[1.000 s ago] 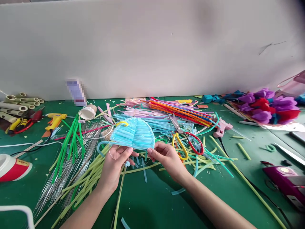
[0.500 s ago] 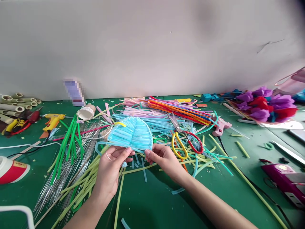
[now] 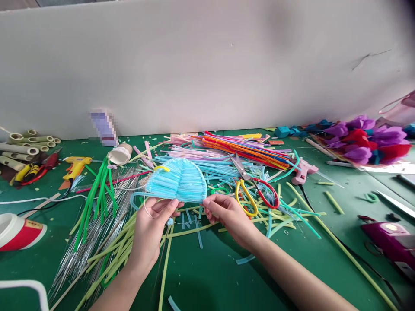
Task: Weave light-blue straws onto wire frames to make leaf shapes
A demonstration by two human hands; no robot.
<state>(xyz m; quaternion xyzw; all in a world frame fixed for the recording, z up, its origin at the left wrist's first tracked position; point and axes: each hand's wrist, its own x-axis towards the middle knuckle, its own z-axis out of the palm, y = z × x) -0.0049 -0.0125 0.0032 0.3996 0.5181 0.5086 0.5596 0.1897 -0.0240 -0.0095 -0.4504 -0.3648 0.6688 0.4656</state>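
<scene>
A light-blue pipe-cleaner piece [image 3: 177,179], shaped like a ribbed half-round fan with a crease down its middle, is held up over the table. My left hand [image 3: 154,220] grips its lower edge between thumb and fingers. A thin pale wire with a small blue bead [image 3: 169,221] hangs by that hand. At the piece's lower right corner, my right hand [image 3: 223,211] is closed in a pinch; whether it also holds a wire end is hidden. A yellow pipe-cleaner strip [image 3: 162,168] shows at the upper left of the blue piece.
Scissors [image 3: 246,181] lie just right of the piece, before bundled colored pipe cleaners [image 3: 243,149]. Green stems [image 3: 97,190] and metal wires [image 3: 87,233] spread leftward. Glue guns, yellow [image 3: 76,167] and pink [image 3: 304,171], flank the work. Purple and red flowers [image 3: 369,140] sit far right.
My right thumb and fingers have shifted slightly up and outward to the piece's right corner. My left hand keeps its grip. The whole view has moved a little.
</scene>
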